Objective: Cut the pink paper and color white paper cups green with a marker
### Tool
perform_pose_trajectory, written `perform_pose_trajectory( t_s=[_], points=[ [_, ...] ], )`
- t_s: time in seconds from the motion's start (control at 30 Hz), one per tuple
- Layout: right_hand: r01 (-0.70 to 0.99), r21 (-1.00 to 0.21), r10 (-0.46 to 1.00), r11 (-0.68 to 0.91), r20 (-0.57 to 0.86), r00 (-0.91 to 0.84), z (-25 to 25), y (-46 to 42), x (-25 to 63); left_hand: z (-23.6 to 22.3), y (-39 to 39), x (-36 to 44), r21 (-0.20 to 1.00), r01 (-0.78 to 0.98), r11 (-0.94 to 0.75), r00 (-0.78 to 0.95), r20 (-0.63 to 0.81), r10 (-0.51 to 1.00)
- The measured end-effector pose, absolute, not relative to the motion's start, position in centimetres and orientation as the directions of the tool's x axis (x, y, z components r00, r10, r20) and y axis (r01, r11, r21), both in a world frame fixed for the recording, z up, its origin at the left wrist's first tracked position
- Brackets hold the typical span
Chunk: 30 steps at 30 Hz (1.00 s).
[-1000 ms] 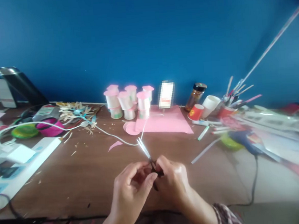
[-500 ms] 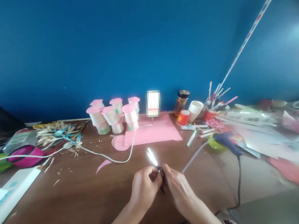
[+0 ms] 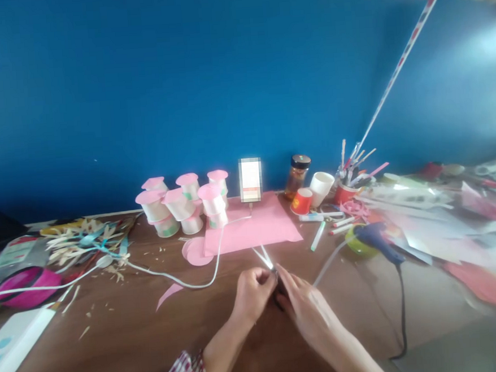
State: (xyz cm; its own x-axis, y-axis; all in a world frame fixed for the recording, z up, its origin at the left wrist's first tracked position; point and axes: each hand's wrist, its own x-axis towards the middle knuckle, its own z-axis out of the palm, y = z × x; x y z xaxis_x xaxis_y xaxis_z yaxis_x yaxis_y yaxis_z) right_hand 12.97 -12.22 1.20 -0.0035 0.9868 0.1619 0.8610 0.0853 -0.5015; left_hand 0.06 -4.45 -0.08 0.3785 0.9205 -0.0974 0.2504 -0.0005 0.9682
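Note:
Small scissors [image 3: 265, 259] with bright metal blades and dark handles are between my hands at the table's front middle. Their blades are spread and point away from me toward the pink sheet [image 3: 272, 232]. My right hand [image 3: 305, 304] is wrapped round the handles, which it mostly hides. At the base of the blades, my left hand [image 3: 252, 296] is closed in a pinch, touching the scissors. Whether a small piece also sits between those fingertips cannot be made out. A curved pink paper scrap [image 3: 169, 295] lies to the left of my hands.
Stacked white cups with pink paper tops [image 3: 185, 204] stand at the back left. A white cable [image 3: 173, 279] crosses the table. To the right are a jar [image 3: 297, 177], a red paper cup [image 3: 302, 201], markers [image 3: 318, 236] and a blue glue gun [image 3: 379, 242]. A power strip [image 3: 19, 349] lies left.
The scissor blades have spread further apart. Both hands have shifted slightly right, and my left forearm shows more of its checked sleeve. The view has turned a little.

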Motion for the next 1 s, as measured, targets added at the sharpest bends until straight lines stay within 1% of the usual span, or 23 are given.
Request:
perform_pose_trajectory(
  t_s=[0.07, 0.13, 0.2, 0.23, 0.27, 0.33, 0.37, 0.43, 0.53, 0.67, 0.7, 0.77, 0.83, 0.87, 0.9, 1.0],
  points=[
    [0.888, -0.453, 0.982, 0.074, 0.190, 0.015, 1.3, -12.1, 12.8, -0.3, -4.2, -0.4, 0.979, 0.199, 0.035, 0.365, -0.107, 0.925],
    [0.908, -0.409, 0.953, 0.088, 0.299, 0.042, 1.4, -11.7, 13.1, -0.5, -4.1, -0.6, 0.986, 0.151, 0.066, 0.342, -0.115, 0.933],
    [0.912, -0.393, 0.902, 0.117, 0.426, 0.068, 1.6, -10.9, 13.9, -0.7, -4.0, -0.6, 0.990, 0.126, 0.060, 0.325, -0.098, 0.941],
    [0.910, -0.401, 0.887, 0.109, 0.452, 0.092, 1.7, -10.3, 14.4, -0.8, -4.0, -0.6, 0.991, 0.130, 0.040, 0.318, -0.080, 0.945],
    [0.915, -0.396, 0.886, 0.081, 0.449, 0.116, 1.9, -9.6, 15.1, -0.9, -4.0, -0.5, 0.990, 0.141, 0.025, 0.314, -0.069, 0.947],
    [0.937, -0.347, 0.903, -0.042, 0.388, 0.184, 2.4, -7.9, 16.5, -1.0, -4.1, -0.4, 0.985, 0.170, 0.014, 0.306, -0.067, 0.950],
    [0.949, -0.288, 0.916, -0.125, 0.333, 0.222, 2.7, -7.0, 17.2, -1.0, -4.1, -0.3, 0.983, 0.182, 0.008, 0.303, -0.064, 0.951],
    [0.961, -0.109, 0.951, -0.253, 0.154, 0.268, 3.1, -5.2, 18.2, -0.7, -4.2, -0.3, 0.983, 0.181, -0.010, 0.302, -0.046, 0.952],
    [0.959, -0.049, 0.957, -0.279, 0.066, 0.281, 2.9, -3.1, 19.0, -0.3, -4.4, -0.4, 0.991, 0.126, -0.033, 0.306, -0.007, 0.952],
    [0.960, -0.034, 0.961, -0.277, -0.017, 0.276, 1.9, -2.2, 19.2, -0.2, -4.5, -0.5, 1.000, -0.013, 0.007, 0.369, -0.002, 0.930],
    [0.960, -0.036, 0.961, -0.278, -0.026, 0.277, 1.7, -2.3, 19.2, -0.2, -4.5, -0.4, 0.996, -0.069, 0.047, 0.410, -0.015, 0.912],
    [0.959, -0.044, 0.960, -0.281, -0.026, 0.280, 1.9, -2.6, 19.4, -0.3, -4.4, -0.4, 0.960, -0.177, 0.216, 0.547, -0.087, 0.832],
    [0.960, -0.062, 0.962, -0.273, -0.001, 0.273, 2.4, -2.8, 19.4, -0.3, -4.4, -0.6, 0.889, -0.214, 0.404, 0.701, -0.149, 0.698],
    [0.963, -0.074, 0.965, -0.260, 0.016, 0.262, 2.7, -2.7, 19.2, -0.3, -4.3, -0.8, 0.864, -0.207, 0.458, 0.761, -0.153, 0.631],
    [0.967, -0.089, 0.970, -0.237, 0.034, 0.241, 3.1, -2.5, 18.9, -0.2, -4.3, -1.0, 0.857, -0.192, 0.478, 0.809, -0.138, 0.572],
    [0.982, -0.138, 0.989, -0.126, 0.062, 0.135, 3.9, -1.3, 16.9, 0.1, -4.1, -1.8, 0.892, -0.139, 0.429, 0.899, -0.068, 0.434]
  ],
)
